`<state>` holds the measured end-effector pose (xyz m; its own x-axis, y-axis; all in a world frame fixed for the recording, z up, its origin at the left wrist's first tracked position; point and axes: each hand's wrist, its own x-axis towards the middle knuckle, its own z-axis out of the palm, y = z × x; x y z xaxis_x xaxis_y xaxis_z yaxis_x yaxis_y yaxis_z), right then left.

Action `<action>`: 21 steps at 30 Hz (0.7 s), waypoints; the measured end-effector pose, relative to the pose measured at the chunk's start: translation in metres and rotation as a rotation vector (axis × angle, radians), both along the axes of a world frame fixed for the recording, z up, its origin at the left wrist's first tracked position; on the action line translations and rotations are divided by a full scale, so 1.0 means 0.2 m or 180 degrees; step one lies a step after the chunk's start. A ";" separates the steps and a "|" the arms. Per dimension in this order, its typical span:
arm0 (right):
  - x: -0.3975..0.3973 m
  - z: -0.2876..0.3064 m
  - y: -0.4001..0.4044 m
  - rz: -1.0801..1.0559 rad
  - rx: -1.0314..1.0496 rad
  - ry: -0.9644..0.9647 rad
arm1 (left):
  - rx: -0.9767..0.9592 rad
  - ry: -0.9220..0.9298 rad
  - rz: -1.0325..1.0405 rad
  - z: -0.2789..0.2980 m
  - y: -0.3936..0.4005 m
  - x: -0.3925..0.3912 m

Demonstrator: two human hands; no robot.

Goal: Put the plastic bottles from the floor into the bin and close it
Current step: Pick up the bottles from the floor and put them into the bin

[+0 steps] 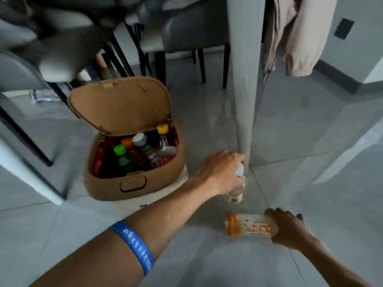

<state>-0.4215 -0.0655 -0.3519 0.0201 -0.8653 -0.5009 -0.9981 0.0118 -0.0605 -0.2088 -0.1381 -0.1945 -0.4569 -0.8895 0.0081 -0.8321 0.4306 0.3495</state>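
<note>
A tan bin [107, 184] stands on the grey floor left of centre, its hinged lid [120, 104] raised and leaning back. Several capped bottles [143, 151] fill it. My left hand [222, 171] grips the white-capped top of a clear bottle [236, 194] standing at the foot of a table leg. Below and to the right, my right hand [288, 228] is closed around the base end of an orange-capped bottle [246, 225] lying on its side on the floor. A blue wristband is on my left forearm.
A thick white table leg [244, 79] rises just behind the clear bottle. Grey chairs [192, 32] with black legs stand behind the bin and at the left. A pale pink jacket [296, 34] hangs at the upper right.
</note>
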 end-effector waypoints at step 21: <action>0.88 1.85 -0.34 0.0914 -0.1600 -0.0276 | 0.1008 -0.0679 0.0482 0.71 -0.28 1.21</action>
<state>-0.2459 -0.1336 0.0176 0.3114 -0.9501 -0.0162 -0.9483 -0.3096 -0.0703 0.0337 -0.1936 -0.0523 -0.2824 -0.8901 -0.3577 -0.9460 0.1965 0.2579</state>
